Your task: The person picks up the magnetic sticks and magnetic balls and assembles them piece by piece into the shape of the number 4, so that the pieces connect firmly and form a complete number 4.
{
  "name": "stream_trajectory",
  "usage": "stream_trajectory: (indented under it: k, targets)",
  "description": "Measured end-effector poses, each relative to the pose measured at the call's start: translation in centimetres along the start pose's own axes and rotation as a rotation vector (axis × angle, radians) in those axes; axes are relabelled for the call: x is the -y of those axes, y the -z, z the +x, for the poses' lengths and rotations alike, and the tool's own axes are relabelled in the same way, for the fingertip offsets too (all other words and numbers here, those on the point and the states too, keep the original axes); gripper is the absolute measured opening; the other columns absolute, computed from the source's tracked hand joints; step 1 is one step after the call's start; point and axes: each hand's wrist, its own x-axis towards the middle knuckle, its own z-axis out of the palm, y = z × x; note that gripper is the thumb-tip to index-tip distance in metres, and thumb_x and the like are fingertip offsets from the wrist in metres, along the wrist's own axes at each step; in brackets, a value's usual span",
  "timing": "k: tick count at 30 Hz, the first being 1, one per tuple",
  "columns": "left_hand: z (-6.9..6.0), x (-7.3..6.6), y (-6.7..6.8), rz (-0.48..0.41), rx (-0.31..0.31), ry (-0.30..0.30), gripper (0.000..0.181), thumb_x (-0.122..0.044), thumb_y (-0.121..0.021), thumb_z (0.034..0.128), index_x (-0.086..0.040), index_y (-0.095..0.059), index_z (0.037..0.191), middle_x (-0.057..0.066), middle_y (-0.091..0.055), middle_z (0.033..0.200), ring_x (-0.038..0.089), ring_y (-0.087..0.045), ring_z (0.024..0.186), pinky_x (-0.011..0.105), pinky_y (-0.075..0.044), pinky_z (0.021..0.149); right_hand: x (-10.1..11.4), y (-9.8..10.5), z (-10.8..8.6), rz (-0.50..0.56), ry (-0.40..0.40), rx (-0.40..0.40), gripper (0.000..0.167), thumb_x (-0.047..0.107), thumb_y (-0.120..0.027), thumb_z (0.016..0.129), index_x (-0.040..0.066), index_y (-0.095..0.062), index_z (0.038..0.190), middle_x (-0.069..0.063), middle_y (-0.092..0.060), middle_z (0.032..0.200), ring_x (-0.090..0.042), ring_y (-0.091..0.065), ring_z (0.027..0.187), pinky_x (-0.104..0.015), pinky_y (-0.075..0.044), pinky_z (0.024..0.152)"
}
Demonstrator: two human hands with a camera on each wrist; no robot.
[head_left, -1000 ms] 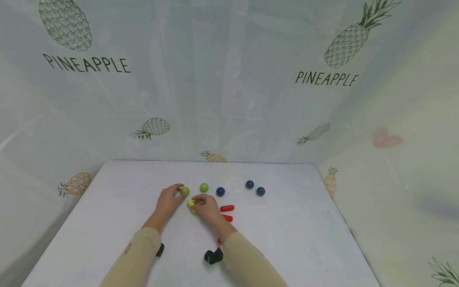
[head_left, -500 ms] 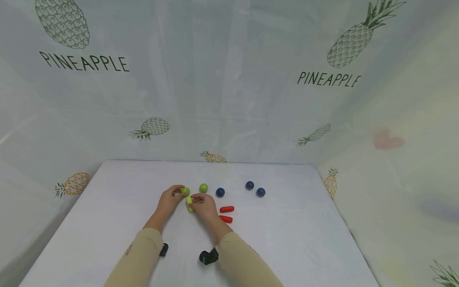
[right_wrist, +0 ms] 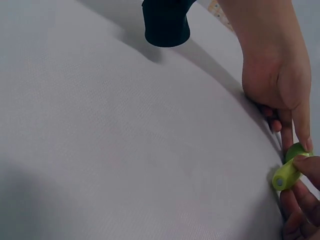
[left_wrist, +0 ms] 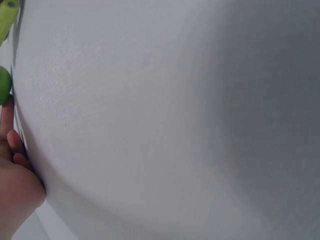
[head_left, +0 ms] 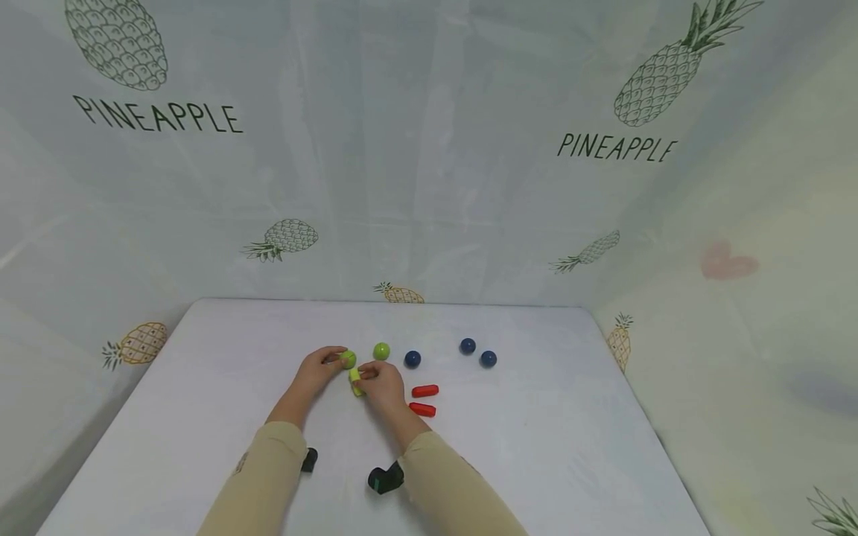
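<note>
In the head view my left hand (head_left: 319, 372) pinches a lime-green ball (head_left: 348, 359) between thumb and fingers, low over the white table. My right hand (head_left: 383, 385) pinches a short yellow-green rod (head_left: 355, 382) just in front of that ball. The right wrist view shows a grey dot on the near end of the rod (right_wrist: 284, 179), with the ball (right_wrist: 297, 151) behind it. Whether rod and ball touch, I cannot tell. At the left wrist view's edge, part of the ball (left_wrist: 4, 85) shows against a fingertip.
A second lime-green ball (head_left: 381, 351) lies behind my hands, beside a navy ball (head_left: 412, 359). Two more navy balls (head_left: 467, 345) (head_left: 488, 359) are farther right. Two red rods (head_left: 425, 391) (head_left: 422, 409) lie right of my right wrist. Black wrist-camera housings (head_left: 385, 479) hang below the sleeves.
The right hand has moved slightly left, bringing the rod closer to the held ball and turning it more upright. A red piece near the right cuff is now hidden. The left hand barely shifts.
</note>
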Motion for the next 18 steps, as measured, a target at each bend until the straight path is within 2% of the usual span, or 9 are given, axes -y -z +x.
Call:
stream_trajectory:
  k: [12,18]
  targets:
    - [-0.37,-0.7,0.13,-0.005,0.006,0.025,0.038,-0.022,-0.064,0.0956,-0.004,-0.062,0.129,0.018,-0.065,0.116,0.035,-0.056,0.112,0.053,-0.039,0.097,0.59,-0.41,0.25,-0.108,-0.033,-0.048,0.019,0.013,-0.084,0.076,0.013,-0.074,0.093,0.009,-0.061,0.073,-0.007,-0.055,0.071,-0.022,-0.046,0.063]
    - [-0.48,-0.68,0.11,-0.011,0.019,0.026,0.038,-0.024,-0.064,0.0958,-0.003,-0.062,0.128,0.016,-0.067,0.113,0.035,-0.056,0.112,0.053,-0.037,0.099,0.64,-0.52,0.23,-0.133,-0.022,-0.054,0.018,0.015,-0.084,0.076,0.013,-0.074,0.091,0.009,-0.062,0.073,-0.007,-0.054,0.07,-0.025,-0.044,0.065]
